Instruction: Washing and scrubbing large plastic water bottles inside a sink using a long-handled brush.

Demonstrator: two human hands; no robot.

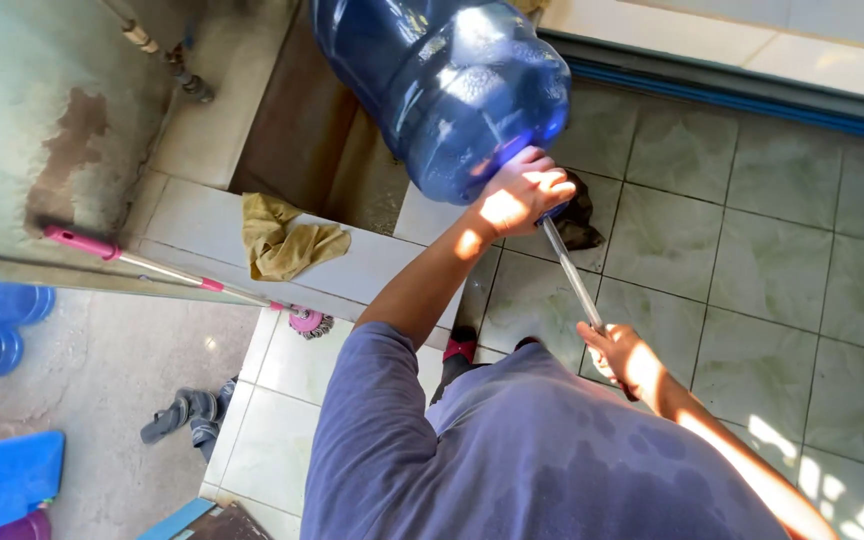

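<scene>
Tiled floor [752, 260]; left hand [522, 190] steadies blue jug [447, 85], right hand [622, 352] grips rod [570, 272]

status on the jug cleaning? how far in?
Mid-job, likely. Done: the blue water jug is tipped on the tiled ledge. In hand: left hand steadies its neck; right hand works a metal rod into the mouth. Left: the inside isn't visible, so unclear.
</scene>
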